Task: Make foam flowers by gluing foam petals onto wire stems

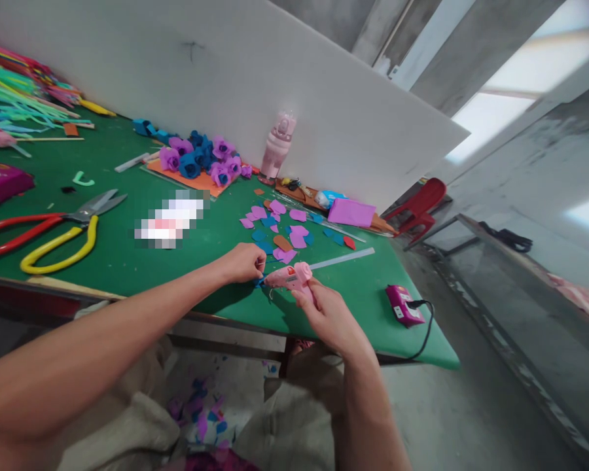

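My right hand [328, 314] is wrapped round the handle of a pink hot glue gun [289, 278]. A long clear glue stick [343, 260] juts out of the gun's back end. The nozzle points left at a small blue paper piece [260, 282], close to the table's front edge. My left hand [248, 263] is closed, its fingers pinched at that blue piece, which they partly hide. Just beyond both hands, loose purple petals [298, 235], blue petals [259, 235] and a brown petal [282, 243] lie scattered on the green table [216, 229].
Finished paper flowers [191, 163] sit on orange sheets at the back. A pink bottle [277, 147] stands against the white board. Large scissors [83, 219] lie on the left. On the right is a magenta box [405, 305] with a black cord. Coloured strips [14, 91] fill the far left.
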Demonstrator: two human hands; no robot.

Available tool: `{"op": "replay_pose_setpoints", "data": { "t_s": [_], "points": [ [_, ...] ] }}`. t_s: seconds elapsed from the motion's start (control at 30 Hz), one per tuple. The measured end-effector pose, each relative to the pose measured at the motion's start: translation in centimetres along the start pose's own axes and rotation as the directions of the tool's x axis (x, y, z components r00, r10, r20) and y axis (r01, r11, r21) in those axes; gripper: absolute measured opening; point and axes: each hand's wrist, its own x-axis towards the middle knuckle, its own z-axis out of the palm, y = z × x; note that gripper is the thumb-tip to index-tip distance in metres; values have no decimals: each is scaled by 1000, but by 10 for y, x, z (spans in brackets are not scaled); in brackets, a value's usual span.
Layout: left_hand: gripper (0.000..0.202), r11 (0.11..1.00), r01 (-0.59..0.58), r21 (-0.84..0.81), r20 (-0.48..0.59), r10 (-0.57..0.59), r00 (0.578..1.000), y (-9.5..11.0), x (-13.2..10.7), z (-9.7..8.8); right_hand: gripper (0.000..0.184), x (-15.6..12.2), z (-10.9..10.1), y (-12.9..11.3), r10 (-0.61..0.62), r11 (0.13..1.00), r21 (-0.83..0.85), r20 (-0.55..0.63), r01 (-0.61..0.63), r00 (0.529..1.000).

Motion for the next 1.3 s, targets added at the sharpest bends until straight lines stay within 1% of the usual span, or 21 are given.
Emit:
{"op": "replay_pose_setpoints", "data": {
  "t_s": [0.2, 0.57, 0.97, 1.1, 1.3],
  "points": [
    [4, 1000, -14, 2, -1, 14, 1000, -1, 0, 1, 31, 0, -1, 1, 12, 1000, -1, 3, -12, 1000],
    [3, 1000, 11, 23, 19, -11, 1000, 2, 0, -2, 30, -1, -2, 3, 9, 1000, 1, -12, -9, 1000],
    [5, 1000, -5, -22, 8, 5, 1000, 2, 0, -2, 31, -2, -5, 6, 30, 999, 25, -10, -30, 1000],
    [4, 1000, -1, 0, 17, 1, 1000, 3, -1, -3, 32, -3, -5, 6, 40, 999, 16, 2, -40, 999],
    [3, 1000, 10, 10, 29, -10, 1000, 4, -1, -4, 31, -3, -5, 8, 42, 999, 17, -12, -42, 999]
  ]
}}
